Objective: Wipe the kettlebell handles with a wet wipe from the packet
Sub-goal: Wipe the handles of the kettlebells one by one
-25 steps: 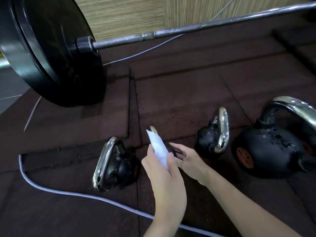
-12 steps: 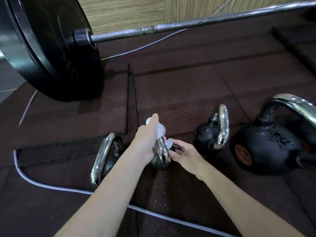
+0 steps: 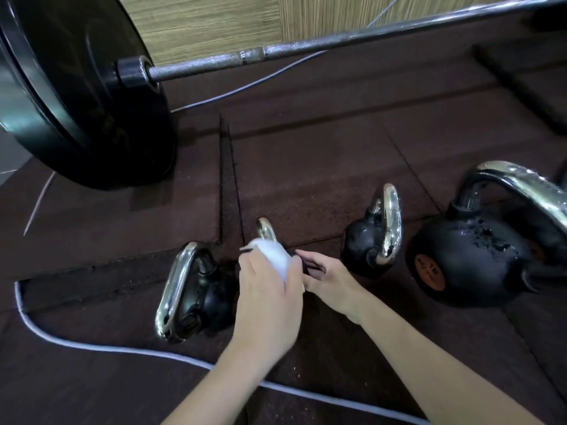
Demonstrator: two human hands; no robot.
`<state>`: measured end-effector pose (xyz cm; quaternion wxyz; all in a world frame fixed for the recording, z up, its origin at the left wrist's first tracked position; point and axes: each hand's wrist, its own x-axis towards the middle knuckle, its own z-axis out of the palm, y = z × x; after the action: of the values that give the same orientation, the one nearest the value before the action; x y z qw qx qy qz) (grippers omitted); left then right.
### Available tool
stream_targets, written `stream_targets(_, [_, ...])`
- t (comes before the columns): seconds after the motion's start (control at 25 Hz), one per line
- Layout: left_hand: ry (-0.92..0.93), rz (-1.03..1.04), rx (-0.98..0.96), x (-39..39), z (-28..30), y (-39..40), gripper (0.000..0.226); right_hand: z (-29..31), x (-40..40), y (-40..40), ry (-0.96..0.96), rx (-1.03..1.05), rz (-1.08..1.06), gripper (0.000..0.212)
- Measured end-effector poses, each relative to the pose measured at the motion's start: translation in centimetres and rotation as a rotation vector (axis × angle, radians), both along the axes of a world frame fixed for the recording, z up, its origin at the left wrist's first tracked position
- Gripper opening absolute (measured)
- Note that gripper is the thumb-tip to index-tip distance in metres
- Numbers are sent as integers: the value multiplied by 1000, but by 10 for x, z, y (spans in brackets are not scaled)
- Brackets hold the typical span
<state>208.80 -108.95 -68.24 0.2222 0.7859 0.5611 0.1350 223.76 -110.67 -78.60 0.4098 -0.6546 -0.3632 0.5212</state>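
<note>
Since half a second ago, your left hand (image 3: pixel 267 289) has slid the wet wipe (image 3: pixel 276 257) down the chrome handle (image 3: pixel 266 234) of the small kettlebell on the floor. Its grip is clenched on the wipe. Your right hand (image 3: pixel 329 282) steadies the bell; its grip I cannot tell. Wrap the wipe fully and press firmly along the whole curve.

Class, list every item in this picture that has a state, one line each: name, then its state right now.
left hand: closed on the wet wipe, at the middle kettlebell's handle
right hand: steadying the middle kettlebell
wet wipe: bunched, pressed on the handle
middle kettlebell: mostly hidden, handle tip showing
left kettlebell: untouched, handle leaning toward the camera
small right kettlebell: untouched
large kettlebell: upright, speckled with droplets
barbell: loaded, plate on floor
</note>
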Motion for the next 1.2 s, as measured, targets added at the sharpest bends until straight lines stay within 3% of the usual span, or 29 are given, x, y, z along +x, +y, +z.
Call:
stream_targets(0.12, [-92,236,-302,20,16,57,53,-1,-2,-1,7,-8,-9,62])
stream_targets(0.2, [37,174,-467,29,36,85,49,4,-3,1,23,-25,-32,59])
stream_targets(0.32, [143,122,-502,30,65,102,38,9,-3,3,-1,-32,-34,58])
stream_targets(0.4, [177,84,-467,23,66,98,32,8,-3,2,-21,-36,-18,59])
stream_targets(0.48, [118,18,-291,12,44,74,33,2,-4,-2,-49,-26,-12,60])
stream_targets(0.6, [-272,61,-281,-7,17,9,43,-2,-7,-4,-13,-1,-23,57])
stream_targets(0.68, [-329,80,-294,-11,12,-16,53,-1,-8,-3,19,-2,-1,55])
stream_targets(0.76, [-265,72,-201,-10,10,-9,48,-2,-8,-2,13,12,11,53])
stream_targets(0.84, [-82,75,-236,0,23,20,32,-5,-8,-2,7,22,-5,49])
stream_targets(0.92, [50,126,-415,18,36,63,14,-4,-9,-2,24,9,-1,50])
stream_targets(1.0, [73,136,-427,29,48,101,35,1,-8,-2,29,-18,14,52])
stream_targets(1.08, [188,81,-419,31,53,112,36,3,-7,-4,35,-28,12,54])
stream_targets(1.2, [50,75,-188,12,36,65,10,0,-6,-4,21,-3,10,56])
